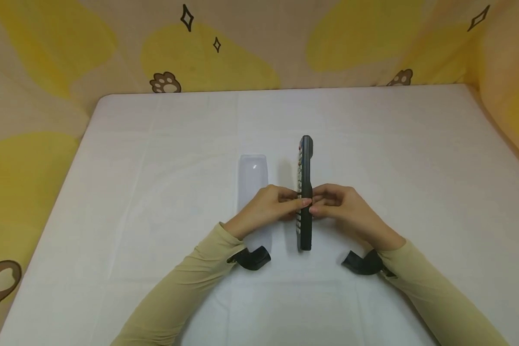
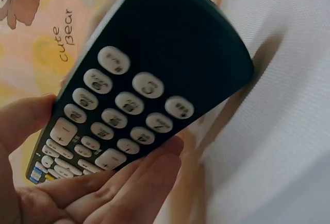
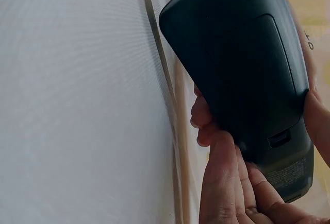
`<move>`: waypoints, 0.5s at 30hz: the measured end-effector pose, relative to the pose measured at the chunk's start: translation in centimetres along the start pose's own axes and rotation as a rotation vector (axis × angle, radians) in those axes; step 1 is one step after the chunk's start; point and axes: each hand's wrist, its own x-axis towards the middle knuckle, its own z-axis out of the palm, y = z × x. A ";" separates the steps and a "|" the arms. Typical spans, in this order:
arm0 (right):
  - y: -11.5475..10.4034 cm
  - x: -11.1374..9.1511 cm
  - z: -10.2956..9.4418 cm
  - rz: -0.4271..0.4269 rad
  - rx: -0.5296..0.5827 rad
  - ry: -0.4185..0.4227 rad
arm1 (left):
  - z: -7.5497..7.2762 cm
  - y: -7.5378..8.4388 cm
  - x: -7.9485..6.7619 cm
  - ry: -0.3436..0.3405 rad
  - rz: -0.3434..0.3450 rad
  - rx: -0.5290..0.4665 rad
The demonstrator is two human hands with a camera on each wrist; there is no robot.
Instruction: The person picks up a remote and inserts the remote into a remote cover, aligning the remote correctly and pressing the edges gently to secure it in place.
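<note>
A dark remote control (image 1: 304, 168) with white buttons is held on its side edge between both hands, close over the white table. My left hand (image 1: 272, 204) grips it from the button side, its thumb at one long edge and its fingers along the other, as the left wrist view shows. From the back, my right hand (image 1: 343, 204) holds the remote between thumb and fingers. The battery cover (image 3: 252, 69) on the remote's back sits in place in the right wrist view. Beside my left hand lies a clear plastic tray-like piece (image 1: 253, 175), partly hidden by that hand.
The table (image 1: 398, 144) has a white cloth surface. Yellow patterned fabric (image 1: 251, 57) hangs behind it and at both sides. Black curved pieces (image 1: 253, 258) stick out from both sleeve cuffs, near the tabletop.
</note>
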 end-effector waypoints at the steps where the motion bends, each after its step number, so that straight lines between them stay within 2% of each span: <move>1: 0.0 0.0 -0.1 0.005 0.006 -0.007 | 0.0 0.0 0.0 -0.008 0.007 -0.001; 5: 0.1 0.0 -0.2 0.009 0.047 -0.028 | -0.1 0.1 -0.1 -0.039 0.031 -0.031; 8: 0.1 0.1 -0.3 0.013 0.081 -0.031 | -0.1 0.0 0.0 -0.053 0.040 -0.091; 15: 0.2 0.2 -0.6 0.056 0.079 0.005 | -0.1 -0.4 0.2 -0.104 0.037 -0.315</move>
